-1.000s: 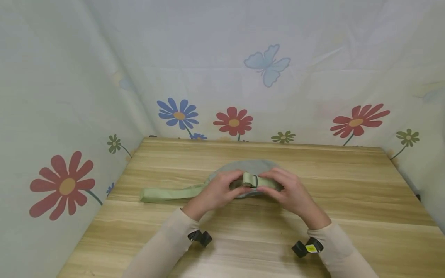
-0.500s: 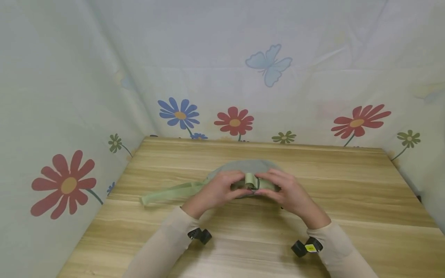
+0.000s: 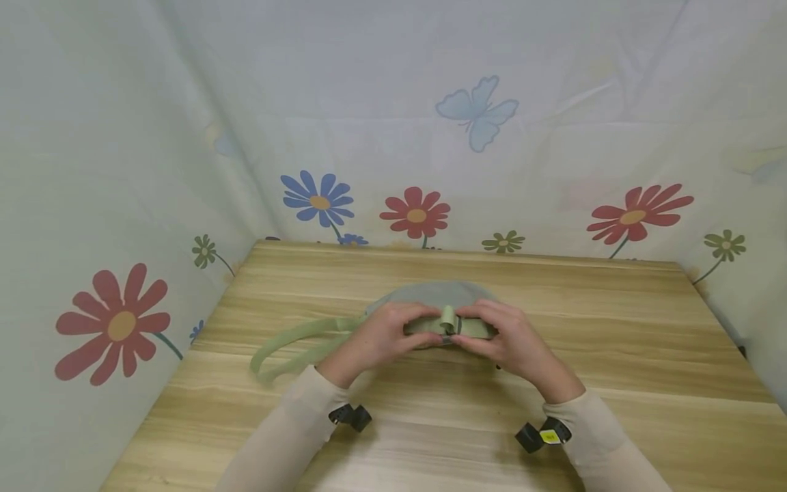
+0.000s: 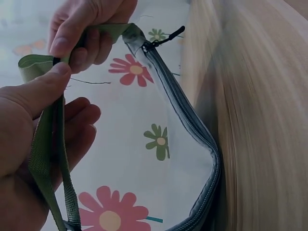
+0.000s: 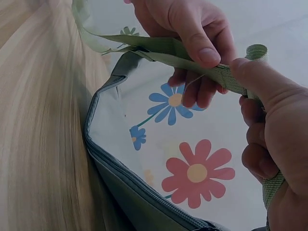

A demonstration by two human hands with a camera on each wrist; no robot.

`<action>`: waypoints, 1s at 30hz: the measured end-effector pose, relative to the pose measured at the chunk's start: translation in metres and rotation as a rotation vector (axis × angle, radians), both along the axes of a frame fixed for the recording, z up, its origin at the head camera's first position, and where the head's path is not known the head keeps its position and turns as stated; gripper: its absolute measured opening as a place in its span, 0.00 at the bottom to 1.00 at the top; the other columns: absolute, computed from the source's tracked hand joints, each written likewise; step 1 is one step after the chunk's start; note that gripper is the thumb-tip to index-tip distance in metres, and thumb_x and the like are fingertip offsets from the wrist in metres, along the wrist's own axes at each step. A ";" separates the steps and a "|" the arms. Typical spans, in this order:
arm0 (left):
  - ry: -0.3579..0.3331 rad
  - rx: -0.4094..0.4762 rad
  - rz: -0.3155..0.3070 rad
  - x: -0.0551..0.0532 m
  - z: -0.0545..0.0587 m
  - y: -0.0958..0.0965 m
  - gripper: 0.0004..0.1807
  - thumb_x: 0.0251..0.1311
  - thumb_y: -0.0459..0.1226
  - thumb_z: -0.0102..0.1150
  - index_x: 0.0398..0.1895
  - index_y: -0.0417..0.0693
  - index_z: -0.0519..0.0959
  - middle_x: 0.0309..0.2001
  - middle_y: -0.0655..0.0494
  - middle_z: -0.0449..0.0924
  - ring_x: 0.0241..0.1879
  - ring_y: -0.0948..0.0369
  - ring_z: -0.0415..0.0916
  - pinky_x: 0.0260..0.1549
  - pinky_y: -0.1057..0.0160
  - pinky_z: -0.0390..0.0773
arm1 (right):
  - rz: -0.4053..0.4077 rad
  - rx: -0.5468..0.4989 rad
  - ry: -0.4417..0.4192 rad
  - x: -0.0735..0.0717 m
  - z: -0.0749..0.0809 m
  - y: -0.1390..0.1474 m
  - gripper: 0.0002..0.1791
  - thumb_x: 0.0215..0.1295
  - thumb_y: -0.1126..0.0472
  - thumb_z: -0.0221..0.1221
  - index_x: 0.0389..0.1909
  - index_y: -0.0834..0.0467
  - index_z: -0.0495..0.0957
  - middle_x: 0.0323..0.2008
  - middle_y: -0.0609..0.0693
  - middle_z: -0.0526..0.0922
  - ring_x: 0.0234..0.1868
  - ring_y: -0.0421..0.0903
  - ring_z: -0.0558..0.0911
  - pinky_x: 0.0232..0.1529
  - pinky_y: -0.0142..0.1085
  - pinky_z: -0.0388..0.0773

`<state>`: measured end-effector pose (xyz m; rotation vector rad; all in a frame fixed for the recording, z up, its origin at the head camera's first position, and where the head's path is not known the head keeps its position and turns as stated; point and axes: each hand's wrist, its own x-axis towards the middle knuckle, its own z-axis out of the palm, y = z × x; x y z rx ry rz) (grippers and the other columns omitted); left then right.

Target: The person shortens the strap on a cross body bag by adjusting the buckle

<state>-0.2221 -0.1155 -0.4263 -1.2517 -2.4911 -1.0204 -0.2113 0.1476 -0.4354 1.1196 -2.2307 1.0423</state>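
Note:
A grey-green waist bag (image 3: 443, 292) with a dark zipper (image 4: 179, 98) lies on the table behind both hands. Its pale green webbing strap (image 3: 307, 329) runs across between the hands. My left hand (image 3: 378, 338) pinches this strap between thumb and fingers. Opposite it, my right hand (image 3: 515, 336) pinches the strap beside a narrow dark slider (image 3: 459, 324). A small loop of webbing (image 3: 448, 317) stands up between the two sets of fingertips. In the right wrist view the left thumb lies flat along the strap, and the right thumb presses at the curled loop (image 5: 257, 52).
The wood-grain table (image 3: 584, 328) has white curtains (image 3: 369, 82) printed with flowers at its back and sides. A long loop of the strap spreads over the table left of the left hand. A black zipper pull (image 4: 171, 36) sticks out from the bag's end.
The small loop between the hands has become narrower and shifted slightly right. The long strap at the left, flat before, has opened into a wide, blurred loop. Both hands stay nearly in place.

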 end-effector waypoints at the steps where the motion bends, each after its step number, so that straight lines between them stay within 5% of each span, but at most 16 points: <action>1: 0.012 0.001 0.004 0.000 0.000 0.000 0.19 0.66 0.40 0.76 0.57 0.44 0.87 0.53 0.51 0.92 0.52 0.56 0.90 0.55 0.58 0.87 | -0.001 -0.003 0.003 0.000 0.000 0.000 0.20 0.56 0.67 0.80 0.49 0.59 0.88 0.39 0.49 0.91 0.36 0.39 0.83 0.38 0.25 0.77; 10: 0.091 -0.011 0.049 0.001 -0.001 -0.015 0.19 0.63 0.40 0.78 0.55 0.45 0.89 0.50 0.52 0.93 0.50 0.57 0.91 0.52 0.58 0.88 | 0.000 -0.022 0.018 -0.002 -0.002 0.002 0.20 0.51 0.69 0.81 0.46 0.59 0.88 0.40 0.50 0.91 0.37 0.41 0.84 0.41 0.24 0.78; 22: 0.196 -0.026 0.100 0.010 -0.002 -0.067 0.20 0.57 0.35 0.81 0.54 0.44 0.89 0.50 0.51 0.93 0.50 0.54 0.92 0.50 0.56 0.89 | 0.043 -0.063 -0.004 -0.002 0.000 0.005 0.24 0.48 0.73 0.81 0.48 0.56 0.89 0.40 0.50 0.91 0.37 0.42 0.85 0.42 0.23 0.79; 30: 0.196 -0.210 0.155 0.006 -0.007 -0.048 0.28 0.61 0.46 0.80 0.60 0.44 0.85 0.54 0.52 0.91 0.54 0.56 0.90 0.55 0.55 0.88 | 0.052 -0.105 -0.016 -0.002 0.000 -0.001 0.23 0.51 0.73 0.80 0.49 0.59 0.88 0.40 0.52 0.91 0.37 0.40 0.83 0.39 0.24 0.79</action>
